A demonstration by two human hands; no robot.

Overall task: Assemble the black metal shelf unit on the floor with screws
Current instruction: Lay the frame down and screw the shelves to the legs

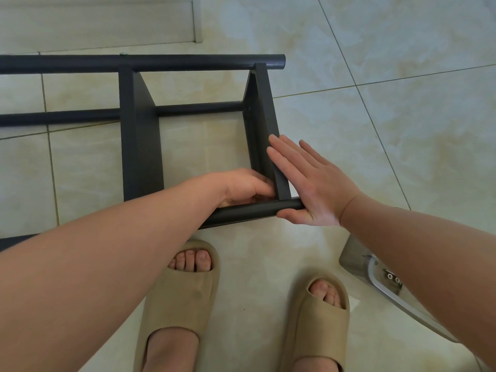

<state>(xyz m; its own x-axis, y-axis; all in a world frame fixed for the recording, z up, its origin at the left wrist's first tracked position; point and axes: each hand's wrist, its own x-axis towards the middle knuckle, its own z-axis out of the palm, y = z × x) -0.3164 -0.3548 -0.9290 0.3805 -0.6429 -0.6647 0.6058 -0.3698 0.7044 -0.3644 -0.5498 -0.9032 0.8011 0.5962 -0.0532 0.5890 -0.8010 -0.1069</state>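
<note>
The black metal shelf unit [139, 124] lies on its side on the tiled floor, with two shelf panels standing between long round poles. My left hand [244, 187] reaches inside the frame, fingers curled at the joint where the right shelf panel [261, 114] meets the near pole [249, 212]. What its fingertips hold is hidden. My right hand [303, 181] lies flat with fingers apart against the outer face of that panel, its thumb under the near pole's end. A screw head [123, 54] shows on the far pole [134, 63].
My two feet in beige slippers [179, 299] stand just in front of the near pole. A clear plastic bag with small hardware and a shiny metal tool [386, 288] lies on the floor at the lower right. A white door frame [197, 20] is at the top left.
</note>
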